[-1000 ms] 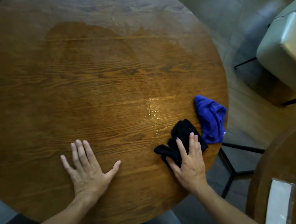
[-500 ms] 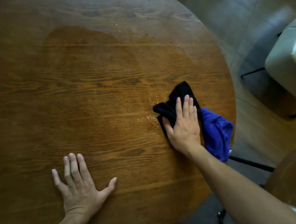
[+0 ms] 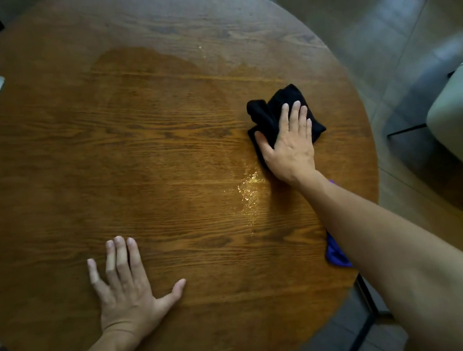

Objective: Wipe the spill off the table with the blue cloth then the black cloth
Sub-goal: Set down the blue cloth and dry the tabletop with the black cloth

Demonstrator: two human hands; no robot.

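Flat, right hand (image 3: 288,142) presses black cloth (image 3: 266,115); left hand (image 3: 128,295) splayed on seemingly damp table (image 3: 131,161).

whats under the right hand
The black cloth lies bunched under the right hand, pressed flat on the table. The cloth's middle and any wetness beneath it are covered.

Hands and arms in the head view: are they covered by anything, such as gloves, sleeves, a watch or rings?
Nothing is worn. The left hand and right hand are bare, with no gloves or visible rings. Both forearms are uncovered to the frame's edge, no sleeves showing, and neither wrist carries a watch or band.
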